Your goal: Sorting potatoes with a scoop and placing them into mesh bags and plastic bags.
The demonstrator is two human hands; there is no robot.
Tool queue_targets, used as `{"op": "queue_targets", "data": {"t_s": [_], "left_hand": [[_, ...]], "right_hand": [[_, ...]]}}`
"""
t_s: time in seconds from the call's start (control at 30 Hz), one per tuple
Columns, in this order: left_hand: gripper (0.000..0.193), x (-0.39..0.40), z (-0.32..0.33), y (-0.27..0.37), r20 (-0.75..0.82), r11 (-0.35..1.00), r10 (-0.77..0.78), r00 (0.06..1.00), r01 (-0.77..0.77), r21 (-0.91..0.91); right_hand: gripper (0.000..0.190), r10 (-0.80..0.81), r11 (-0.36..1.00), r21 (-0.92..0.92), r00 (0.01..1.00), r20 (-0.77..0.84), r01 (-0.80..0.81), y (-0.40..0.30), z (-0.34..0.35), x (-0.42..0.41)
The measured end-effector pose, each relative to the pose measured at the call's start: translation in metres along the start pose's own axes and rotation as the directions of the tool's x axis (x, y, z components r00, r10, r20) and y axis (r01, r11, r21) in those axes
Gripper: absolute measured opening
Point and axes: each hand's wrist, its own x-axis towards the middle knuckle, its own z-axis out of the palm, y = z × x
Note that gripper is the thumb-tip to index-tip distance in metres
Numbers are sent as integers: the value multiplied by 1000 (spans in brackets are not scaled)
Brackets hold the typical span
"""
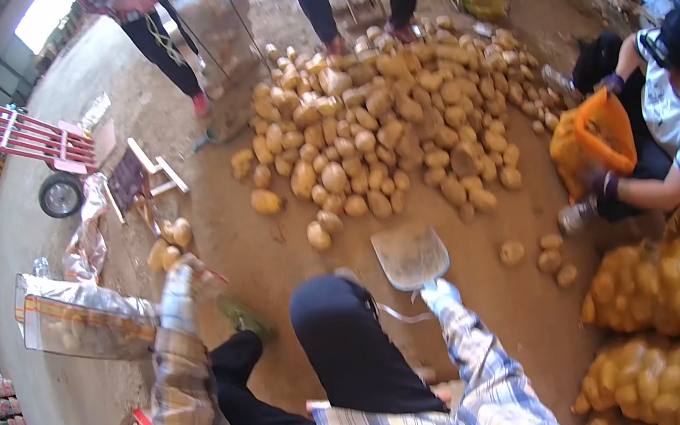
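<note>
My right hand (441, 297), in a light glove, grips the handle of a dustpan-like scoop (412, 258). The scoop's pan carries soil-coloured dirt and points towards a large heap of potatoes (367, 131). My left hand (178, 299), gloved too, is stretched out to the left, beside a clear plastic container (88, 326) with an orange-striped edge. Just beyond its fingers lie a few loose potatoes (177, 233); whether the fingers touch or hold one cannot be made out.
A person (677, 85) on the right handles an orange mesh sack (589, 143). Filled potato sacks (661, 278) line the right side. Two more people stand or sit behind the heap. A pink hand truck (31, 134) and a folding stool (134, 178) are on the left.
</note>
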Motion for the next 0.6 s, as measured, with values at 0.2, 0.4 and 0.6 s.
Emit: {"op": "queue_targets", "data": {"t_s": [0.2,0.4,0.6], "left_hand": [[30,17,48,0,-191,962,-264,946,243,-123],[30,60,81,-23,-13,957,-252,968,247,-151],[29,86,100,-43,36,885,-460,887,461,-69]], "right_hand": [[36,58,998,2,988,141,-59,12,16,10],[44,63,960,-278,993,102,-33,1,4,23],[46,88,909,-414,994,64,-54,-32,-45,20]]}}
